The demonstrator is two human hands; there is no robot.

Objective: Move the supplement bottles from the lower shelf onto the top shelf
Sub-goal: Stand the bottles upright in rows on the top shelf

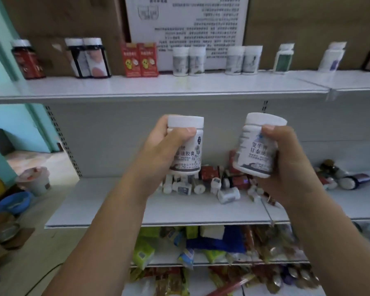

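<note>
My left hand (160,152) grips a white supplement bottle (190,150) with a white cap, held upright in front of the gap between the shelves. My right hand (286,165) grips a second white bottle (254,150), tilted a little to the right. Both bottles hang above the lower shelf (115,206), where a heap of small white bottles and red boxes (212,182) lies on its side. The top shelf (137,86) carries upright rows: dark bottles (88,58), red boxes (140,59) and two pairs of white bottles (188,60) (244,59).
More bottles (284,58) (333,57) stand at the top shelf's right, and loose ones (340,178) lie at the lower shelf's right. A white notice (186,28) hangs behind. Snack packets (201,253) fill the shelves below. A blue basin (13,202) and a bucket (34,180) sit on the floor at left.
</note>
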